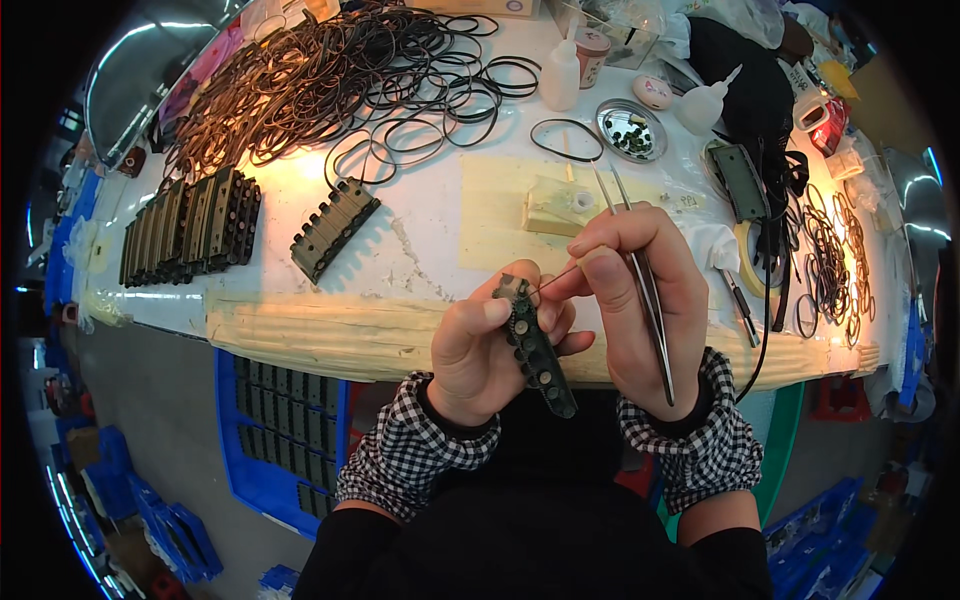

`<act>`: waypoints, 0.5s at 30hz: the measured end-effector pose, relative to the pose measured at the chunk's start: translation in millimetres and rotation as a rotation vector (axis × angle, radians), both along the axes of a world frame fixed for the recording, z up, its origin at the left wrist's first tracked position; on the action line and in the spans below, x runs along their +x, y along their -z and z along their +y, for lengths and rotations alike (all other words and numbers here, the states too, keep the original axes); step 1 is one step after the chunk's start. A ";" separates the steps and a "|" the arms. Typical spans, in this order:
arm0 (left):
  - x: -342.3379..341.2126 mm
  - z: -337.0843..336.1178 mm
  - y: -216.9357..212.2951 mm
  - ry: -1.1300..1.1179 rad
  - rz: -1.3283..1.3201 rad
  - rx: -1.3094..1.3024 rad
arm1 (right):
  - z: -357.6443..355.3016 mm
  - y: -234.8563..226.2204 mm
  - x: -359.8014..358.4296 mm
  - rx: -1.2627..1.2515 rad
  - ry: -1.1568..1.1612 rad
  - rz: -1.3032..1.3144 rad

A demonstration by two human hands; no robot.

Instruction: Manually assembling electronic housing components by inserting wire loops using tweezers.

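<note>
Head view: left hand (pixel 478 358) grip on dark strip (pixel 535 345), right hand (pixel 640 300) pinching tweezers (pixel 640 270), tips hidden.

A small-parts assembly workshop: the white bench (pixel 420 250) is taped along its edge and heaped with black rubber rings (pixel 330 80), with rows of identical dark perforated strips (pixel 190 225) lined up beside them. Glue bottles (pixel 560 72), a metal dish (pixel 631 130) of tiny parts and tape roll (pixel 748 262) lie about; blue crates (pixel 285 440) of more strips stand under the bench
</note>
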State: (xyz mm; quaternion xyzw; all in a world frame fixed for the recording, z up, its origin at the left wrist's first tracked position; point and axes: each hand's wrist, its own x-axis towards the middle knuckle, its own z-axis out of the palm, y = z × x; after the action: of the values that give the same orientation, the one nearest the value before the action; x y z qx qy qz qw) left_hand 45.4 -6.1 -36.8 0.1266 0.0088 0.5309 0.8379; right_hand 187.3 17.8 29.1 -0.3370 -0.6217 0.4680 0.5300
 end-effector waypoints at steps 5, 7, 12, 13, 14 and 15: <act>0.6 -0.3 -0.5 -0.001 0.004 -0.010 | 0.9 0.3 1.7 0.009 -0.009 -0.034; 0.8 -0.1 -0.2 -0.001 0.006 -0.009 | -1.9 -3.8 0.6 -0.086 -0.032 0.057; 2.1 1.0 -0.1 -0.030 0.057 0.031 | 8.8 -5.0 7.7 0.124 0.236 -0.107; 1.1 0.9 -2.2 -0.043 0.088 0.031 | 18.0 1.2 14.6 0.266 0.320 -0.232; -0.2 0.6 -4.4 -0.057 0.119 0.030 | 25.6 4.5 18.1 0.407 0.403 -0.356; -1.5 1.1 -7.6 -0.094 0.187 0.048 | 29.8 1.0 16.8 0.484 0.457 -0.386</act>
State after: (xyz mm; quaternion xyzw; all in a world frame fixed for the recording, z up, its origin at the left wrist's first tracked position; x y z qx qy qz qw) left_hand 43.9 -5.0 -29.2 0.1951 0.0801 0.5557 0.8042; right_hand 204.1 47.7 28.1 -0.4138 -0.7115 0.1053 0.5581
